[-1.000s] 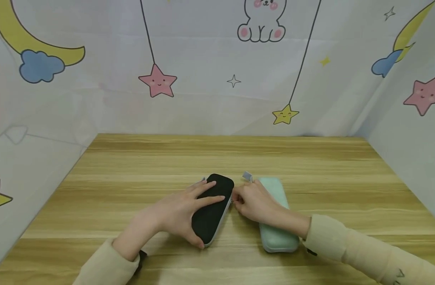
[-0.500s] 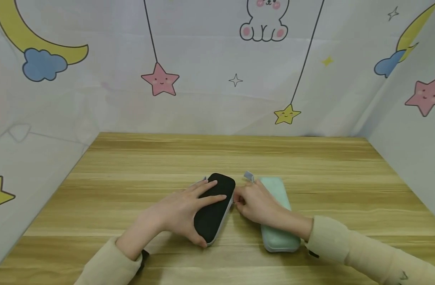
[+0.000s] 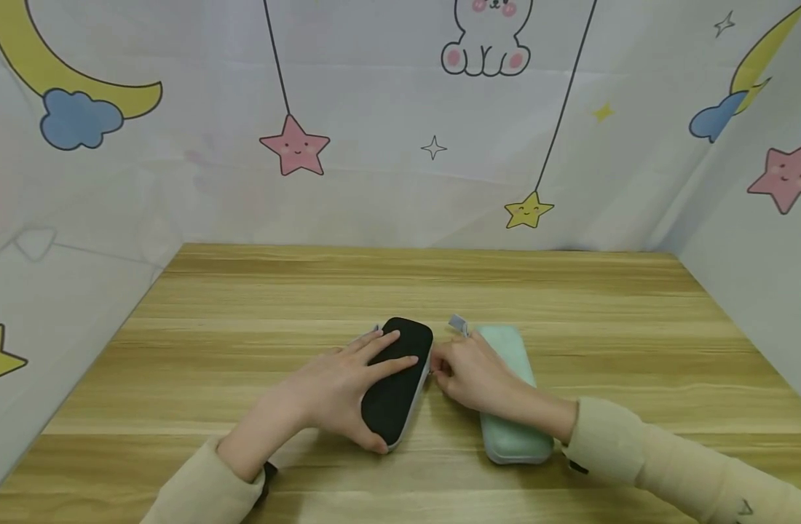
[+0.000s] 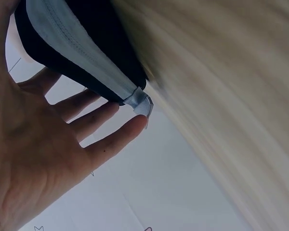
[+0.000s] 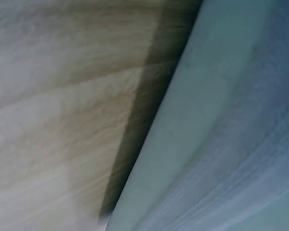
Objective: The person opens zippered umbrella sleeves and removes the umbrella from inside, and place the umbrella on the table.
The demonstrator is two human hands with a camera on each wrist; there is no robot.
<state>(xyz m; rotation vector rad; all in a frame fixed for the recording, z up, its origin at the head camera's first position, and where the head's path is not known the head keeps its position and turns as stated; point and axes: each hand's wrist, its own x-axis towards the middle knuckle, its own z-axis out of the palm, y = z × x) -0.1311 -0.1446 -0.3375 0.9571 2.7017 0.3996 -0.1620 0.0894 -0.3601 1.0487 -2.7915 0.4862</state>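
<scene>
A black zip case (image 3: 395, 393) with a grey zipper band lies slanted on the table. Spread over its left side, my left hand (image 3: 331, 389) holds it, thumb at the near end and fingertips on the top. The left wrist view shows the grey band (image 4: 77, 45) and a fabric tab (image 4: 140, 102) at its end, by a fingertip. My right hand (image 3: 469, 371) has curled fingers at the case's right side, pinching the zipper pull (image 3: 430, 372), mostly hidden by the fingers. Under the right wrist lies a mint-green zip case (image 3: 515, 440), its side (image 5: 183, 120) filling the right wrist view.
The wooden table (image 3: 276, 291) meets a patterned cloth backdrop (image 3: 374, 204) at the back and sides. A grey fabric tab (image 3: 458, 322) sticks up beyond the right hand, near the mint case's far end.
My left hand has shifted slightly right on the black case, its thumb further along the near end. The right hand keeps its place; the cases stay nearly where they were.
</scene>
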